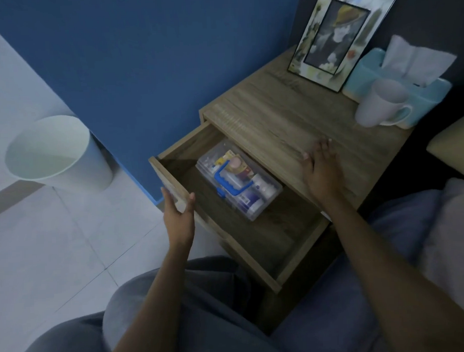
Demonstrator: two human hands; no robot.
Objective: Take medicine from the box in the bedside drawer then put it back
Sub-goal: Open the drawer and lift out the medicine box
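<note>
The bedside drawer (pixel 243 228) stands pulled well out of the wood-grain nightstand (pixel 302 126). Inside it, against the nightstand's front edge, lies the clear plastic medicine box (pixel 239 179), lid shut, with a blue handle (pixel 232 179) on top and small packets and bottles showing through; the drawer floor nearer the person is bare dark wood. The left hand (pixel 178 217) grips the drawer's front panel at its far corner, thumb inside, fingers wrapped over the outer face. The right hand (pixel 321 170) rests flat on the nightstand top, fingers spread, just behind the drawer opening. Farther back on the nightstand stand a white mug (pixel 381 104), a pale blue tissue box (pixel 396 88) and a picture frame (pixel 339 37). Left of the nightstand, a white round bin (pixel 59 153) sits on pale tiles.
</note>
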